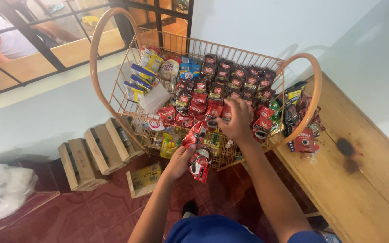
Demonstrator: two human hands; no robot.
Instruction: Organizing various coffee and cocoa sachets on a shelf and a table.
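A tan wire rack [113,90] with round hoop ends holds rows of small red and dark coffee sachets [230,76]. My left hand [180,161] is below the rack's front edge, shut on a strip of red sachets [199,162] that hangs down from the basket. Over the front row, my right hand [237,119] reaches into the rack with its fingers curled on the red sachets there. Yellow and blue packets [140,76] and a clear plastic bag [155,98] lie at the rack's left end.
A wooden table [356,180] stands at the right with more sachets [303,141] hanging at its corner. Wooden crates [95,155] and a small cardboard box [145,179] sit on the red tiled floor. A white plastic bag [1,191] lies at left. A person sits behind window bars [5,36].
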